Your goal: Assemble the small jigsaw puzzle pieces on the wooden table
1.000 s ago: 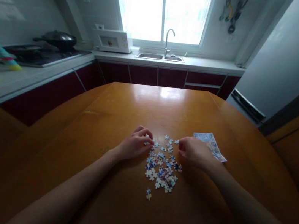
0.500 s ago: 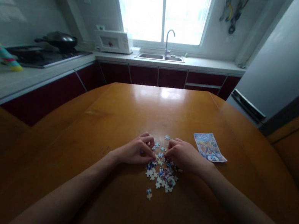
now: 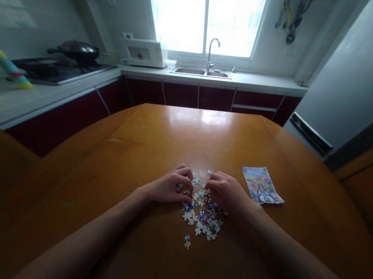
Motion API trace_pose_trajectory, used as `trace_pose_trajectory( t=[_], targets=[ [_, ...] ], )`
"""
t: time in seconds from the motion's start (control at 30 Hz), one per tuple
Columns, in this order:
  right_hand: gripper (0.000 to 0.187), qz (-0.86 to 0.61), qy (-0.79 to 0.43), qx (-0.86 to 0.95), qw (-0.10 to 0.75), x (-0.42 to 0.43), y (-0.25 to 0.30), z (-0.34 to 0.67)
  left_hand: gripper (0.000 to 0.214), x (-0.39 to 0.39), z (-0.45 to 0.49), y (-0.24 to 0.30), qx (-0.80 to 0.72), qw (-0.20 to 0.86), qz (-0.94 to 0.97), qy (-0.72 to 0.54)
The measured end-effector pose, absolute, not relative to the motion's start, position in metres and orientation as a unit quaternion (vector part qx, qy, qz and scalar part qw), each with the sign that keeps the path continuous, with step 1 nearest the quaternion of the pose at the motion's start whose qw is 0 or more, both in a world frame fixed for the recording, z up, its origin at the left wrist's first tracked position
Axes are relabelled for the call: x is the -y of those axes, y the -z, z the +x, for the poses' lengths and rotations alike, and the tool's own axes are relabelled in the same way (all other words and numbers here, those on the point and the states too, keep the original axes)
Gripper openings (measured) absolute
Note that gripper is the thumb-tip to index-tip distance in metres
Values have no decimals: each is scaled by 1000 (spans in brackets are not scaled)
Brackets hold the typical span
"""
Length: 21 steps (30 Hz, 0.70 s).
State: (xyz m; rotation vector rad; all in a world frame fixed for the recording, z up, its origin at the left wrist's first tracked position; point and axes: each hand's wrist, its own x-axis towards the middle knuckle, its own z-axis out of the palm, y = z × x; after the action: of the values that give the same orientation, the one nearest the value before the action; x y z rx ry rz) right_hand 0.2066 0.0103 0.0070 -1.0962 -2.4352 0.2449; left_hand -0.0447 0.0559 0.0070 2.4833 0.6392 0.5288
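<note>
A pile of small jigsaw puzzle pieces [image 3: 209,218] lies on the wooden table, some with printed colours up and others pale side up. My left hand [image 3: 171,187] rests at the left edge of the pile, its thumb apart from the curved fingers and a few pieces showing in the gap. On the other side, my right hand [image 3: 226,192] has its fingers curled down against the pieces; its fingertips are partly hidden, and I cannot see what they pinch. Nearer to me lie a couple of puzzle pieces [image 3: 186,241], apart from the pile.
A printed picture sheet [image 3: 262,185] lies right of my right hand. Beyond the wooden table [image 3: 201,137] are a sink [image 3: 201,72], a white microwave [image 3: 144,52] and a stove with a lidded pan [image 3: 77,50]. A refrigerator [image 3: 356,78] stands at the right.
My left thumb and fingers have spread apart, where before they reached together towards the pieces. My right hand stays at the pile with little change. The view has shifted slightly.
</note>
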Motion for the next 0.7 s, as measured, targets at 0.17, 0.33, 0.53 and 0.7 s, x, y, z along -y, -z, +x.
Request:
trace_pose_trajectory(
  t=[0.17,0.33,0.53,0.7],
  targets=[
    [19,-442,-76,832,327,-17,12,209,57,-64,-55,-2,-248,258,916,-181],
    [20,-459,-75,791,398,-23,16,215,86,-70,-64,2,-264,276,910,-159],
    [20,-461,-80,771,432,-26,16,216,92,-69,-66,-4,-274,325,890,-164],
    [20,-460,-83,768,437,-27,16,216,72,-65,-63,-7,-284,311,891,-168]
  ],
)
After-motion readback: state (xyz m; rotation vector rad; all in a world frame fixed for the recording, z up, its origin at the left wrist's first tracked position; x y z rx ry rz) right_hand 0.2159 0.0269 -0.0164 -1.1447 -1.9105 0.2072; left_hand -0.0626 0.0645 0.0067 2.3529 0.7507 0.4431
